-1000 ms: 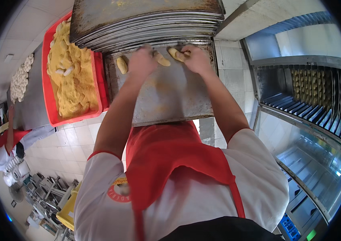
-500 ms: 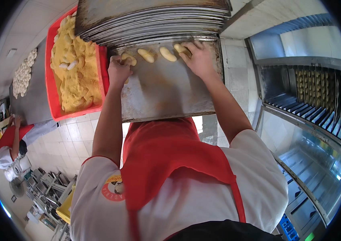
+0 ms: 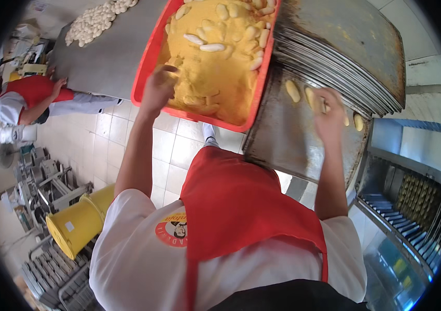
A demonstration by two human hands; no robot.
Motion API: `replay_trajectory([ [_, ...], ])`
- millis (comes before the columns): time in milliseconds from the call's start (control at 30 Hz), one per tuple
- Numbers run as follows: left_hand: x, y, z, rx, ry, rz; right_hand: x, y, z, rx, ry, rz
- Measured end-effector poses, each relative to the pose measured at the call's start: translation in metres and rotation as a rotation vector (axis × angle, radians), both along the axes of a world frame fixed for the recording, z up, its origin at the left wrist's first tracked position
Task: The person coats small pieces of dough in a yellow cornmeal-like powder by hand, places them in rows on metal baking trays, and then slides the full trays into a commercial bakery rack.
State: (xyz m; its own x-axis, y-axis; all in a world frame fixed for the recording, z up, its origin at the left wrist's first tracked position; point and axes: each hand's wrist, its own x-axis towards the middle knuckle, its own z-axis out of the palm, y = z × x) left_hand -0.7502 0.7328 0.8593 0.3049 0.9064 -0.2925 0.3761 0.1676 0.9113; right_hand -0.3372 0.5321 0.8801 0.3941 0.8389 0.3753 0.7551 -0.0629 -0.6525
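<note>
My left hand (image 3: 158, 89) hovers over the near left edge of a red plastic bin (image 3: 144, 67), fingers apart, nothing seen in them. Yellow crumbly flour or meal (image 3: 194, 67) fills the bin, with pale oblong dough pieces (image 3: 212, 47) lying on it and half buried. To the right, my right hand (image 3: 329, 116) is above a worn metal baking tray (image 3: 288, 140); its curled fingers are blurred, and whether they hold dough cannot be told. Yellow-coated dough pieces lie along the tray's far side, one (image 3: 292, 90) left of the hand and another (image 3: 358, 122) right of it.
A tall stack of baking trays (image 3: 334, 67) rises behind the tray. At right stands a rack (image 3: 417, 207) of loaded trays. Far left, a person in a red apron (image 3: 31, 96) works at a grey table (image 3: 111, 57) holding a heap of dough pieces (image 3: 93, 23). A yellow bucket (image 3: 70, 228) is at lower left.
The view has swung left, bringing the bin to the middle. My left hand has left the tray and moved over to the bin. My right hand has stayed at the row of dough pieces.
</note>
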Motion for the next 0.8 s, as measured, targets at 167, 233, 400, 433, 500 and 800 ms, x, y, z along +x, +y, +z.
replay_trajectory([
  [167, 0.027, 0.003, -0.045, 0.482, 0.726, -0.804, -0.170, 0.123, -0.052, -0.215, -0.162, 0.601],
  [233, 0.012, 0.018, -0.051, 0.572, 0.622, -0.839, -0.191, 0.138, -0.068, -0.488, -0.332, 0.587],
  [400, -0.069, 0.093, -0.045, 0.292, 0.287, -0.377, -0.185, 0.143, -0.065, -0.645, 0.088, 0.026],
  [433, -0.071, 0.107, -0.055, 0.261, 0.237, -0.245, -0.182, 0.148, -0.080, -0.622, 0.181, 0.002],
  [500, -0.050, 0.128, -0.077, 0.283, 0.261, -0.228, -0.177, 0.164, -0.100, -0.564, 0.370, -0.022],
  [800, -0.002, 0.157, -0.043, 0.295, 0.421, -0.482, -0.205, 0.235, -0.025, -0.493, 0.141, 0.030],
])
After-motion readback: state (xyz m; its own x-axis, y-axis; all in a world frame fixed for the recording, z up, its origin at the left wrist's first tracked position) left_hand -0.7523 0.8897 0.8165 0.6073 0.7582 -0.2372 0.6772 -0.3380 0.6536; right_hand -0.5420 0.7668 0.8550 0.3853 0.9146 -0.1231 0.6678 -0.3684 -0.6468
